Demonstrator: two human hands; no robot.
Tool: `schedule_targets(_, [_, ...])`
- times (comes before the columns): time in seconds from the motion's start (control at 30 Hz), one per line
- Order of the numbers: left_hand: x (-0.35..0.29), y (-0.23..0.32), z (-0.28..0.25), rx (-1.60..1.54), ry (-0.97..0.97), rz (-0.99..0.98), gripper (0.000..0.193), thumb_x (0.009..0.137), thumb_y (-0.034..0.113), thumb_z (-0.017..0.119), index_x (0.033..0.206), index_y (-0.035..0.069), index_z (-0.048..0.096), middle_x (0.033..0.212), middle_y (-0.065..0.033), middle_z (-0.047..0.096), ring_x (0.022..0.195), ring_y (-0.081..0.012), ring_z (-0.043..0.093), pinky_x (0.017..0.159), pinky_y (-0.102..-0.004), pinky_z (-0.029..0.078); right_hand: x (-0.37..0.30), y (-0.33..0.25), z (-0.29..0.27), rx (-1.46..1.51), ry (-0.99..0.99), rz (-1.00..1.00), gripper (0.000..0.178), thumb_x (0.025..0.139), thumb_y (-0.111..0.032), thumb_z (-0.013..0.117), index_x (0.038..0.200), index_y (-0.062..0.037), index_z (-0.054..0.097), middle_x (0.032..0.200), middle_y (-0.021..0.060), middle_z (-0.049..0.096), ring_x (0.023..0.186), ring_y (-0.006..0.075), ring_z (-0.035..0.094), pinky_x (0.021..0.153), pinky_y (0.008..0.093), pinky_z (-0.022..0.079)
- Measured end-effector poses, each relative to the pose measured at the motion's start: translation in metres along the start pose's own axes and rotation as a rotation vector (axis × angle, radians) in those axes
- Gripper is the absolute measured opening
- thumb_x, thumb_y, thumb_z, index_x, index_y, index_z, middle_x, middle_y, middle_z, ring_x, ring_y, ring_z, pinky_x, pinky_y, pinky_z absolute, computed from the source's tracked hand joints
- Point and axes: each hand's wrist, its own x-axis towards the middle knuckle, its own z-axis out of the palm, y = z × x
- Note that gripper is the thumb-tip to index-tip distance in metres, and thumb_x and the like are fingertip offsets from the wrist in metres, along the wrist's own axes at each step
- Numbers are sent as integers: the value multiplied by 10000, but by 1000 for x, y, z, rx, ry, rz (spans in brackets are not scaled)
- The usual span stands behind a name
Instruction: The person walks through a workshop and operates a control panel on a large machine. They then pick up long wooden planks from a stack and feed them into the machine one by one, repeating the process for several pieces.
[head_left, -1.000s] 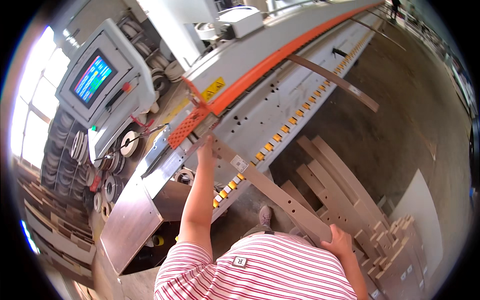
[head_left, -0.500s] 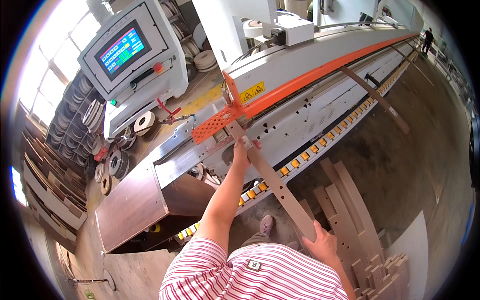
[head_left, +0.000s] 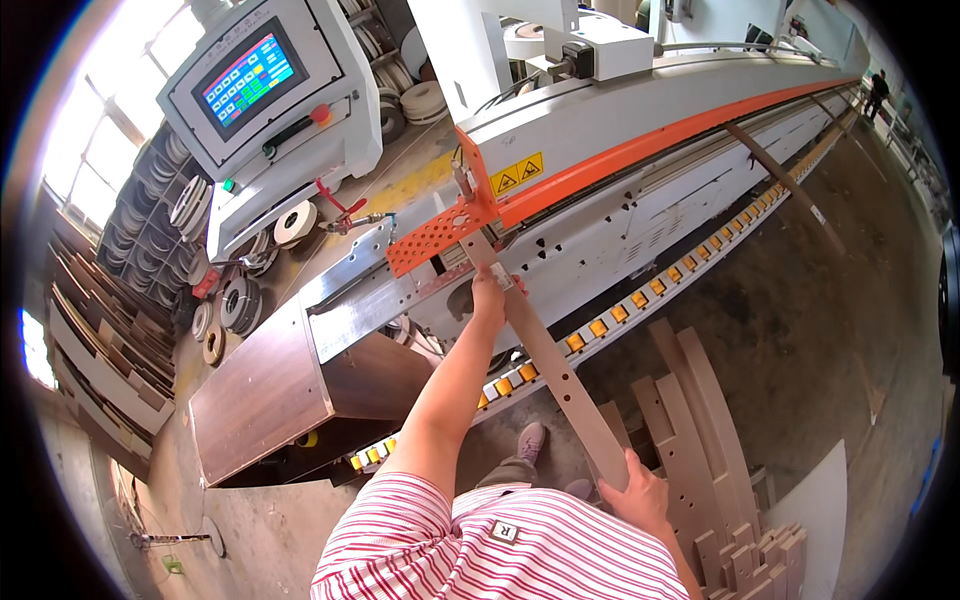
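Observation:
A long narrow brown board (head_left: 565,385) with a few holes runs slantwise from near my body up to a long grey machine (head_left: 640,110). Its far end lies under the perforated orange guard (head_left: 440,238). My left hand (head_left: 488,292) is closed around the board close to the guard, beside a small whitish label on it. At the near end, my right hand (head_left: 638,492) grips the board with the thumb on top. Below the machine's bed runs a row of yellow and white rollers (head_left: 598,327).
Stacked brown boards (head_left: 690,420) stand on the floor to the right. A control panel with a lit screen (head_left: 250,80) rises at the upper left. A brown cabinet (head_left: 260,390) sits left of my arm. Coiled edging rolls (head_left: 240,303) lie beyond it. Far right, a person (head_left: 876,95) stands.
The view has shifted slightly, so the machine appears a little further right. Both hands keep their hold on the board, which stays at the guard.

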Motion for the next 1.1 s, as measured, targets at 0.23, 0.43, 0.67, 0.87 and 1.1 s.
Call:
schedule_targets(0.23, [2, -5, 29, -8, -8, 22, 531, 1047, 520, 275, 1068, 24, 464, 773, -127, 590, 625, -260, 619, 555, -443, 564, 16, 17, -16, -1, 95, -57, 689, 709, -335, 787, 1277, -45, 524, 962, 193, 710, 821, 372, 703, 706, 452, 570])
schedule_targets(0.43, [42, -37, 83, -8, -37, 9, 537, 1053, 505, 266, 1037, 8, 469, 755, -145, 596, 604, -290, 623, 512, -448, 556, 38, 45, -46, -37, 99, 25, 679, 716, -336, 788, 1288, -74, 532, 993, 209, 698, 882, 374, 689, 761, 460, 549])
schedule_targets(0.67, [218, -17, -6, 277, -1104, 223, 239, 974, 427, 537, 1018, 197, 587, 887, 27, 581, 863, -135, 560, 725, -330, 486, 45, 56, -69, -182, 473, -175, 685, 804, -232, 731, 1416, -142, 435, 1240, 132, 533, 1145, 351, 525, 979, 465, 418])
schedule_targets(0.87, [53, -64, 17, 839, -429, 597, 377, 1011, 235, 543, 1310, 19, 467, 1101, -118, 569, 988, -206, 568, 842, -311, 466, -112, 128, -17, -219, 712, 162, 313, 784, -67, 637, 1093, -98, 592, 1155, 115, 543, 1112, 316, 541, 934, 464, 420])
schedule_targets(1.1, [-98, -82, 21, 957, -719, 726, 343, 1002, 150, 526, 1307, 14, 447, 1095, -128, 579, 990, -199, 561, 889, -319, 455, -360, 224, 13, -389, 700, 1431, 545, 709, 20, 654, 1219, -95, 501, 1263, 84, 468, 1221, 313, 459, 990, 480, 386])
